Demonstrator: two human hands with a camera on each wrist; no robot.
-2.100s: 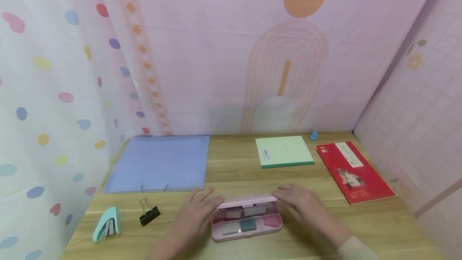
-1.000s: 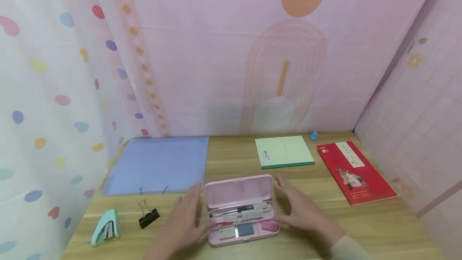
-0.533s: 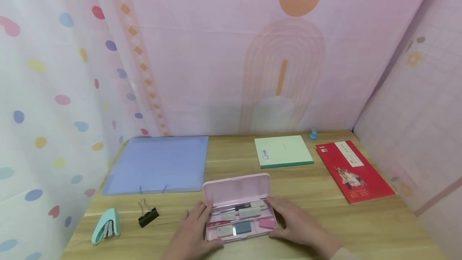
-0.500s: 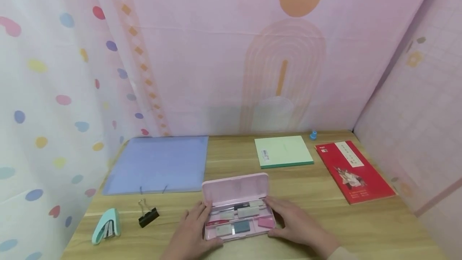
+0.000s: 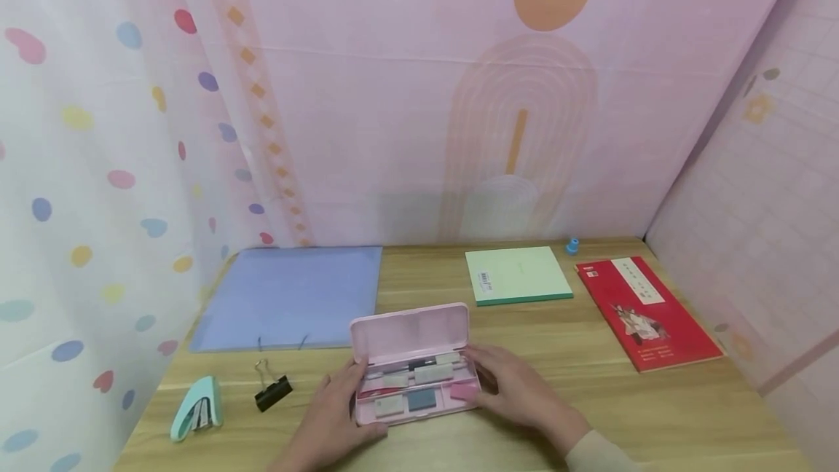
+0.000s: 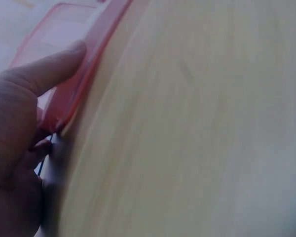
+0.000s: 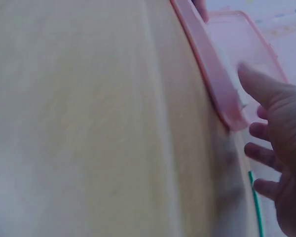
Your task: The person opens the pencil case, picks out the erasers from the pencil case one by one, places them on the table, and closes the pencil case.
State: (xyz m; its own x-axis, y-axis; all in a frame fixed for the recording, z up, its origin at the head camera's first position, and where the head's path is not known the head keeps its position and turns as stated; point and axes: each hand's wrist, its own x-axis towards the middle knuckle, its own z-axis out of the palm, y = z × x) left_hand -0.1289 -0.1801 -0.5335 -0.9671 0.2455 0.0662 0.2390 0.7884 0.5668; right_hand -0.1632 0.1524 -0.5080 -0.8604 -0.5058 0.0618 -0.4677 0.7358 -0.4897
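A pink pencil case (image 5: 419, 414) lies on the table with its lid (image 5: 411, 333) raised. Inside are several pens, a blue-and-white eraser (image 5: 421, 400) and a pink eraser (image 5: 462, 391). My left hand (image 5: 328, 414) grips the left end of the case, its thumb (image 6: 64, 64) against the front wall. At the right end is my right hand (image 5: 518, 388), thumb by the pink eraser. In the right wrist view this hand's fingers (image 7: 264, 154) are spread loosely beside the case; its thumb (image 7: 259, 84) reaches over the rim, and contact with the eraser cannot be told.
To the left are a mint stapler (image 5: 197, 408) and a black binder clip (image 5: 273, 392). A blue folder (image 5: 295, 297) lies behind them. Green notebook (image 5: 519, 275), red book (image 5: 645, 315) and small blue stamp-like piece (image 5: 572, 246) lie at the right and back.
The case's lid has been raised from nearly closed. Both hands have moved down to the case's ends, and the case has shifted left. The right thumb has come over by the pink eraser.
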